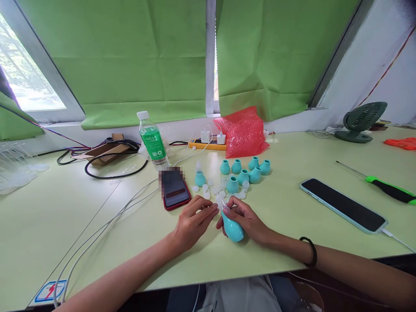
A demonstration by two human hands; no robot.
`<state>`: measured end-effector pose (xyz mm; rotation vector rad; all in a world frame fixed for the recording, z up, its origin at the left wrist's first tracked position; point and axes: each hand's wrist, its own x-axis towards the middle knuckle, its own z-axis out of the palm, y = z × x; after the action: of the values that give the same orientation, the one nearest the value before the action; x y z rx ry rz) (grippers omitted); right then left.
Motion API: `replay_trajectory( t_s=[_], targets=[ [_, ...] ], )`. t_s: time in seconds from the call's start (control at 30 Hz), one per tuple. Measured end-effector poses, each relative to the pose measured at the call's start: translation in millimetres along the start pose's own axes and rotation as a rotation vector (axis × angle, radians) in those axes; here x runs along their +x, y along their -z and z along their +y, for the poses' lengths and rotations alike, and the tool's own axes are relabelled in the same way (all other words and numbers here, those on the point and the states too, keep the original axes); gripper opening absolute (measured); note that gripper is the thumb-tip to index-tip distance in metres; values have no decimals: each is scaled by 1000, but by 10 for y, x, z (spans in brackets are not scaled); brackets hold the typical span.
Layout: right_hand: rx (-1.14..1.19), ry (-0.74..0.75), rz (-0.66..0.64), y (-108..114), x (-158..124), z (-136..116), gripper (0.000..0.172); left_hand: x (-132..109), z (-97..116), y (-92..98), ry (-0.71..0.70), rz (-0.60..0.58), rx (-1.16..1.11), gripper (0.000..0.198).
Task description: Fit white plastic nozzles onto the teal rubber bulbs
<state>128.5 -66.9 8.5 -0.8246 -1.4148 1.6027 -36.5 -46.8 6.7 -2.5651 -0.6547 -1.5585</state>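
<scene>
A teal bulb syringe (233, 229) is gripped in my right hand (248, 220), its rounded end tilted down towards me and its clear nozzle pointing away. My left hand (196, 221) is closed, with thumb and fingertips pinching a small translucent plastic piece (220, 202) at the nozzle's tip. Whether that piece sits on the nozzle or just beside it, I cannot tell. Beyond my hands stand several teal bulbs (243, 177) with open necks. Another teal bulb (199, 178) to their left carries a translucent tip. Small white caps (205, 188) lie scattered between them.
A red-cased phone (177, 193) and a water bottle (153, 141) are left of the bulbs. Behind are a yellow power strip (211, 145) and red bubble wrap (245, 134). To the right lie a charging phone (342, 204), a screwdriver (386, 188) and a fan (360, 121). White cables (107, 223) cross the left side.
</scene>
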Motion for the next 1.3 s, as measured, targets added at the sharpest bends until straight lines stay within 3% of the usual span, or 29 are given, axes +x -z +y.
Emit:
replay_trajectory(
  t_s=[0.2,0.3,0.37,0.43,0.57,0.63,0.67,0.73,0.8,0.9,1.0,1.17,1.3],
  targets=[
    [-73,7,20,-2,-4,-2,29,-57,-20,30,-138,-118,218,17],
    [-119,18,14,22,1,3,29,-35,-7,43,-95,-165,122,14],
    [-141,27,2,39,6,-2,28,7,9,53,38,-192,-28,9],
    [-151,40,-11,56,14,-13,26,60,16,71,271,-234,-218,4],
    [-110,83,34,98,44,-45,23,162,-53,128,752,-381,-814,14],
    [-66,112,99,124,60,-58,22,193,-115,153,852,-382,-960,17],
    [-47,122,127,135,66,-62,22,198,-143,160,864,-355,-917,17],
    [-38,123,156,145,71,-68,22,185,-183,154,802,-274,-636,15],
    [-80,114,160,140,69,-67,23,141,-207,119,649,-223,-287,11],
    [-225,118,185,120,61,-55,25,53,-234,37,468,-263,-25,11],
    [-381,112,189,110,56,-40,24,10,-245,-9,456,-290,10,14],
    [-543,140,153,71,21,-17,24,66,-121,69,488,-131,-36,18],
    [-639,226,127,16,-22,8,19,97,40,110,386,-334,-73,25]
  ],
)
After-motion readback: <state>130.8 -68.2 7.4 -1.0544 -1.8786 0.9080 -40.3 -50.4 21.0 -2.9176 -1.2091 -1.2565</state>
